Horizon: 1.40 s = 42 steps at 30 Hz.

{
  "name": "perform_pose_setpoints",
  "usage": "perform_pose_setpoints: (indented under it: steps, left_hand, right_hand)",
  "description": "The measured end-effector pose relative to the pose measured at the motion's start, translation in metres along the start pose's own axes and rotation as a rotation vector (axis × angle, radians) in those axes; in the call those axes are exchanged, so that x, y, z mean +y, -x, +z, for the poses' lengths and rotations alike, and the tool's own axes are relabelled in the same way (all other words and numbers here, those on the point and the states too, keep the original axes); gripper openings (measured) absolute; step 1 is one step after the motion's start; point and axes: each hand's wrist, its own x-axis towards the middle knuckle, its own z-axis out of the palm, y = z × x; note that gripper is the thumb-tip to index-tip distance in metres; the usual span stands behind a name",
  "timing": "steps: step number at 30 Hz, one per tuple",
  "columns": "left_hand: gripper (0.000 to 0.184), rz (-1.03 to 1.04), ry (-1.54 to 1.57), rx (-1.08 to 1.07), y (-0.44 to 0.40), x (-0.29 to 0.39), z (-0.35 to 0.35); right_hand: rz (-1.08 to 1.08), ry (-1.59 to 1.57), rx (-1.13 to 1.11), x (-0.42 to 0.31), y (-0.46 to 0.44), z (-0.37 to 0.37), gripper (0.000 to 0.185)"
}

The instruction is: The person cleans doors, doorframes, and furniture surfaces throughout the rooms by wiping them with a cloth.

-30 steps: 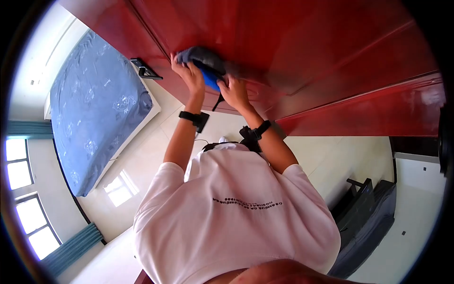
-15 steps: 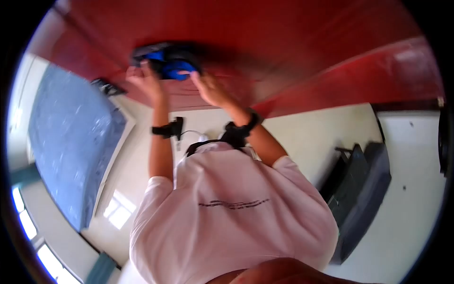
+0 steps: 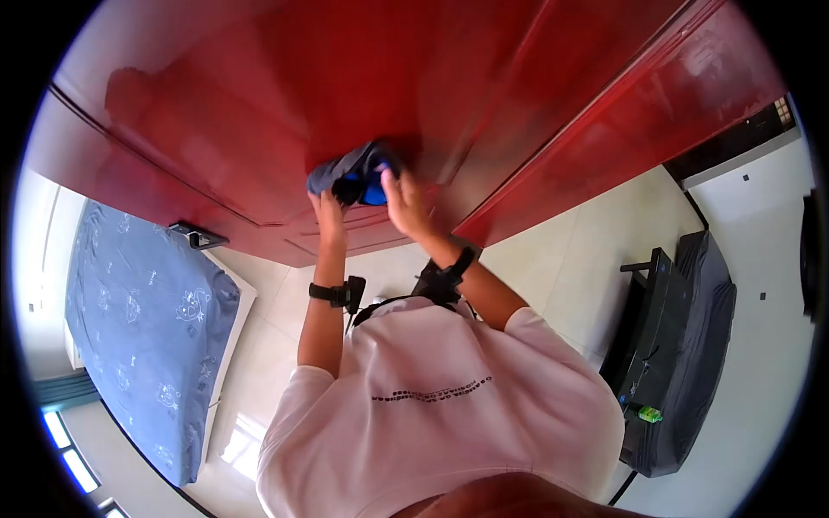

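Both my hands hold a soft-looking dark grey item with a bright blue inside (image 3: pixel 354 171), close against the red door (image 3: pixel 484 78). Its exact kind I cannot make out. My left hand (image 3: pixel 329 216) grips its lower left edge, fingers partly hidden behind it. On the right side, my right hand (image 3: pixel 406 204) is closed on the blue part, thumb up along the edge. Black straps with small devices are on both wrists.
A black door handle (image 3: pixel 199 235) juts from the door's left side. To the left is a bed with a blue patterned cover (image 3: pixel 147 328). At right stands a low black table (image 3: pixel 643 345), with a green-labelled bottle (image 3: pixel 649 414) near its lower end.
The view has shifted, with hands and item now lower and further right. My right fingers, looser before, are now closed on the item's edge. The item's shape has changed.
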Motion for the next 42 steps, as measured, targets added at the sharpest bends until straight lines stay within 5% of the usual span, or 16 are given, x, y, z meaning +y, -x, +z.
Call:
perform_pose_setpoints:
  steps: [6,8,12,17,19,21,23,25,30,34,36,37,42]
  left_hand:
    - [0.04,0.389,-0.133,-0.495,0.077,0.085,0.138]
    - [0.044,0.227,-0.126,-0.723,0.074,0.089,0.159]
    - [0.053,-0.005,-0.29,-0.797,0.054,0.047,0.17]
    - [0.045,-0.271,-0.299,-0.621,0.034,-0.05,0.142]
    - [0.032,0.133,-0.304,-0.495,0.024,-0.085,0.133]
    - [0.028,0.262,-0.385,-0.402,0.035,-0.066,0.146]
    - [0.026,0.369,-0.459,-0.305,0.052,-0.038,0.166]
    - [0.029,0.469,-0.271,-0.393,0.067,0.0,0.199]
    - [0.029,0.836,-0.347,-0.619,0.1,0.073,0.282]
    - [0.03,0.745,-0.421,-0.694,0.101,0.056,0.307]
    - [0.032,0.75,-0.549,-0.67,0.099,0.031,0.306]
    - [0.036,0.541,-0.571,-0.692,0.101,0.021,0.307]
    - [0.035,0.633,-0.68,-0.614,0.094,-0.066,0.295]
  right_hand:
    - [-0.545,0.342,0.352,-0.106,-0.071,-0.101,0.038]
    - [-0.759,0.769,0.545,-0.123,-0.086,-0.124,0.038]
    - [-0.666,0.926,0.543,-0.086,-0.078,-0.157,0.037]
    - [-0.43,0.881,0.135,0.015,-0.023,-0.173,0.037]
    - [-0.295,0.706,0.084,0.049,-0.001,-0.181,0.04]
    - [0.014,0.33,-0.085,0.054,0.006,-0.197,0.055]
    - [-0.004,0.179,-0.069,0.04,-0.002,-0.211,0.061]
    - [-0.063,0.02,-0.018,0.019,-0.016,-0.228,0.078]
    - [-0.185,-0.212,0.223,-0.077,-0.073,-0.261,0.086]
    - [-0.254,0.107,0.284,-0.082,-0.088,-0.269,0.084]
    - [-0.324,0.532,0.35,-0.066,-0.078,-0.267,0.078]
    - [-0.309,0.608,0.328,-0.054,-0.072,-0.267,0.074]
    - [-0.186,0.626,0.218,0.023,-0.039,-0.274,0.064]
